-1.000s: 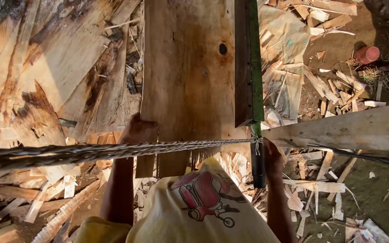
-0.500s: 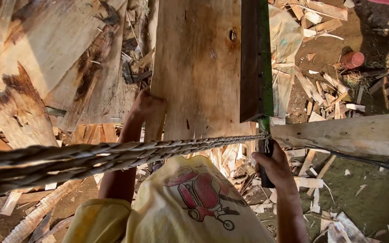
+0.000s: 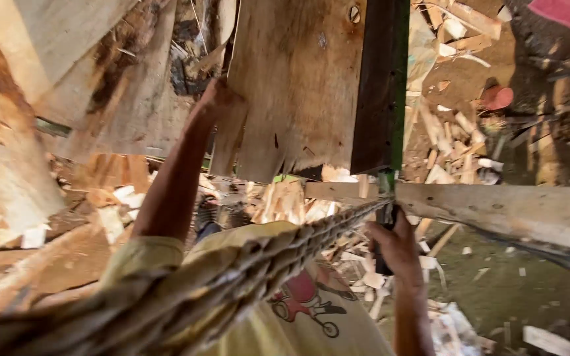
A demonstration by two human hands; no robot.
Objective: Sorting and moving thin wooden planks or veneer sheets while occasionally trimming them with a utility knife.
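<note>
Hands first: your left hand [image 3: 218, 100] is up on the left edge of the wide wooden plank [image 3: 298, 86], fingers curled round that edge, palm against the wood. Your right hand [image 3: 394, 240] is lower, fist wrapped tight round a dark handle [image 3: 384, 247] that sits just under the green-edged dark beam [image 3: 382, 86]. Both hands are clenched on what they hold, neither spread.

Plank runs away from you, up to the top edge of view. Its near end is ragged and splintered, ending just above a pale horizontal timber [image 3: 496, 207] that crosses from the middle to the right edge. Dark beam sits tight against the plank's right side, touching it along its length.

Thick twisted rope [image 3: 232, 277] cuts diagonally from the lower left corner up towards the handle; blurred and close to the camera, it crosses in front of your yellow shirt [image 3: 311, 310]. Can't tell whether it's tied to the handle or just passes it.

Floor below is covered in wood offcuts [image 3: 456, 138] and chips. Large slabs of split wood [image 3: 8, 151] lie to the left of the plank. Small red round thing [image 3: 498, 97] lies on the floor at right, well apart from both hands. Pink cloth [image 3: 565, 13] shows in the top right corner.
</note>
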